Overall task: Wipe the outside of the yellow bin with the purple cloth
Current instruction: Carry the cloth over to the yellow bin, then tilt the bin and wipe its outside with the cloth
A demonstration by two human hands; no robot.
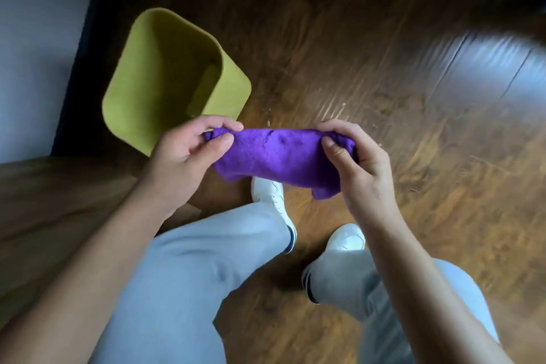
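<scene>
A purple cloth is stretched between my two hands above the floor. My left hand pinches its left end, and my right hand pinches its right end. The yellow bin stands open-topped on the floor to the upper left, close to the wall; it looks empty inside. My left hand overlaps the bin's near corner in the view, and the cloth hangs apart from the bin.
The floor is brown wood with a bright glare patch at the right. A pale wall with a dark baseboard runs along the left. My legs in light trousers and white shoes are below the cloth.
</scene>
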